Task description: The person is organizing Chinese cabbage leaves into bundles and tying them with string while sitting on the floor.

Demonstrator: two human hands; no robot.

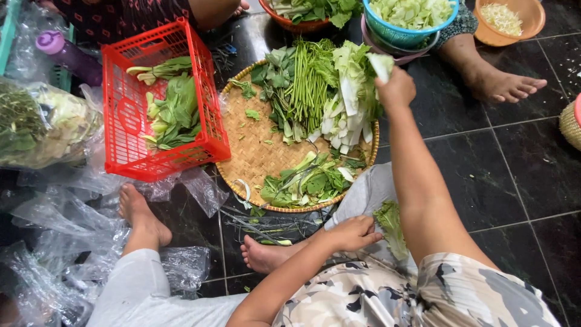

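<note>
On the far left lay clear plastic bags (54,224) on the dark floor (502,175), and one bag held a bundle of greens (36,124). Next to them stood a red basket (209,109) with a few leafy greens (172,109) inside. It was only partly full.

In the middle sat a round woven tray (254,154). On it lay piles of greens: long thin stems (308,85), pale white stalks (351,103), and a messy heap of cut bits (308,181) near the front edge.

The person's left hand (354,233) rested low by the knee. Its fingers were loosely curled, and I could not tell if it held anything. A leafy piece (390,227) lay just beside it on the lap.

The right hand (396,88) reached out over the far side of the tray. Its grip was closed on a pale leaf piece (382,65), held above the white stalks.

Past the tray stood a blue bowl (417,33) of chopped leaves and an orange bowl (526,21) with pale shreds. So some greens looked already cut and sorted, but many were left on the tray.
</note>
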